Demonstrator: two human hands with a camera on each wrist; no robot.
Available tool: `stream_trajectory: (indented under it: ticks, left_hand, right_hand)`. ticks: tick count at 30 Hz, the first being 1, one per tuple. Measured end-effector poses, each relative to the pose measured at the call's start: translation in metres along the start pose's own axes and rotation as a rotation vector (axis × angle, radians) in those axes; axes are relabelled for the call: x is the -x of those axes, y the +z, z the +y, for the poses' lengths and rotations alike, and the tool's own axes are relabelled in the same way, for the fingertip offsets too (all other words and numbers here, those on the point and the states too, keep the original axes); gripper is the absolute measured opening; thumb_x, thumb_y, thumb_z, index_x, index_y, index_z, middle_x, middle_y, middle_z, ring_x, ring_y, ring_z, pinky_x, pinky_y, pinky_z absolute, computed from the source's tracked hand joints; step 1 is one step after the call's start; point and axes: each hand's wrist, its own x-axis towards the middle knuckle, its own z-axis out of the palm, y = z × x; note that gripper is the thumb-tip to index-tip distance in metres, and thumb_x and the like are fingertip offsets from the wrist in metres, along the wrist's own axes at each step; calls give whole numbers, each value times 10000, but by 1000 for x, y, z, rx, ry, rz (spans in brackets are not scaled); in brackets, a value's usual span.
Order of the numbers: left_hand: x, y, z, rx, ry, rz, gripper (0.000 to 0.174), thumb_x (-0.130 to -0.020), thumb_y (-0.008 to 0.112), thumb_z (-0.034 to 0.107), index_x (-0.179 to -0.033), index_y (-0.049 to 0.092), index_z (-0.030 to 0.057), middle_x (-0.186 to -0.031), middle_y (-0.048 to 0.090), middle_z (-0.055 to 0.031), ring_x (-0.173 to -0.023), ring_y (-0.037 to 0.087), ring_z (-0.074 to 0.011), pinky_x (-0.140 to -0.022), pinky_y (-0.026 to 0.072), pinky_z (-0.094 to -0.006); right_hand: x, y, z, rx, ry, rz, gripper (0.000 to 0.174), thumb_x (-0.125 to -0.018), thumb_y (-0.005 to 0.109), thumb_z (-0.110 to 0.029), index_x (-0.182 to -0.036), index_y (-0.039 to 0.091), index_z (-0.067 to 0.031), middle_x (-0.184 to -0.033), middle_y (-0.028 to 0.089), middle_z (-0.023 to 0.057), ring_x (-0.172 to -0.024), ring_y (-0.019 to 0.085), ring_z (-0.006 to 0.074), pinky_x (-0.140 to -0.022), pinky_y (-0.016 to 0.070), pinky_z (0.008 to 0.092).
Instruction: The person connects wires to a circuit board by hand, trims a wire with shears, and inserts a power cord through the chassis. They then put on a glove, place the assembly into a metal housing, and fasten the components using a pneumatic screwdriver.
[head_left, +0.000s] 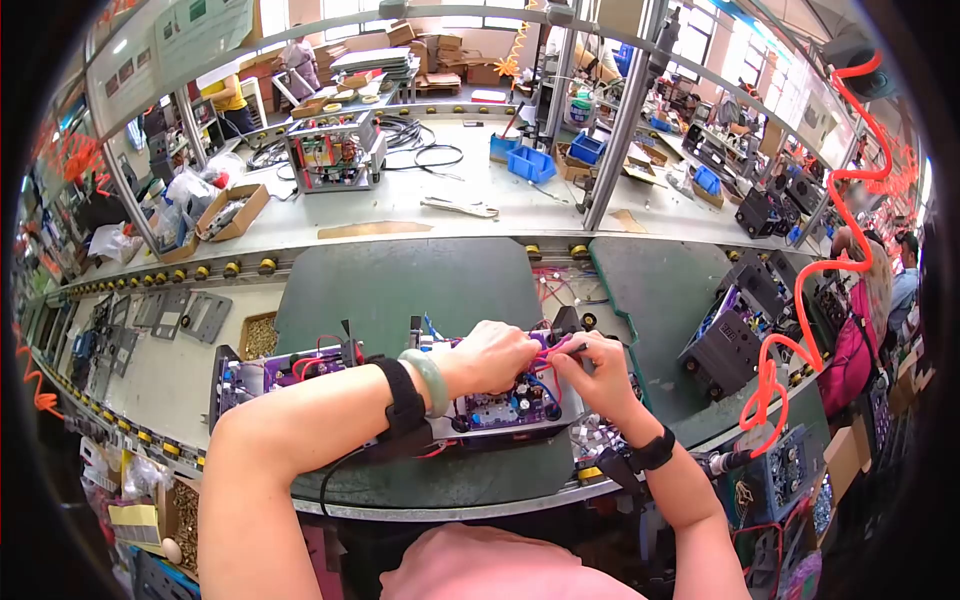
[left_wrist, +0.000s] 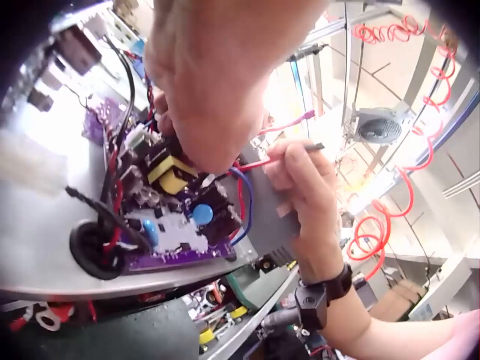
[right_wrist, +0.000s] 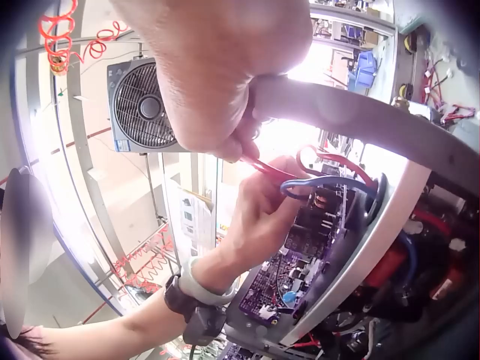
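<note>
Crosswise, the red wire (left_wrist: 262, 162), pinched by the left hand (head_left: 495, 355) above the purple circuit board (head_left: 500, 408), runs to the right hand (head_left: 600, 375) pinching it just beside the board.

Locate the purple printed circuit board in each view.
Head: purple printed circuit board, centre, slightly below the middle.
Left wrist: lower left.
Right wrist: lower centre, beside the grey metal frame.
Shared landmark: red coiled air hose.

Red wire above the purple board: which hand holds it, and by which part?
The right hand pinches the red wire on the stretch just off the purple board. Whether the left hand grips anything cannot be told.
</note>
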Motion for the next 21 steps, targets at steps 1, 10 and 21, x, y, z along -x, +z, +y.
stream_trajectory:
  ticks: [1,10,21]
  left_hand:
    - [-3,-7,1,-4,9,1,118,-787,656,124,-843,612,30,-787,655,-172,-728,648,-385,-642,518,-447]
    - [-18,-21,13,788,-189,-66,172,-839,703,184,-835,668,16,-702,636,4,-664,551,-63,-609,455,-254]
    - [-28,-3,21,1173,-267,74,247,-907,684,209,-774,641,5,-669,597,31,-646,515,-15,-558,412,-211]
  right_hand:
    - [-1,-2,-1,2,-10,4,84,-797,726,-105,-806,696,-27,-697,644,50,-606,547,147,-609,425,287]
    - [-1,-18,-2,-137,132,30,126,-795,735,-72,-888,692,1,-788,666,45,-687,593,90,-652,475,238]
    - [-8,-35,8,-56,191,-19,152,-841,690,-142,-938,719,-29,-815,691,96,-739,622,150,-700,479,273]
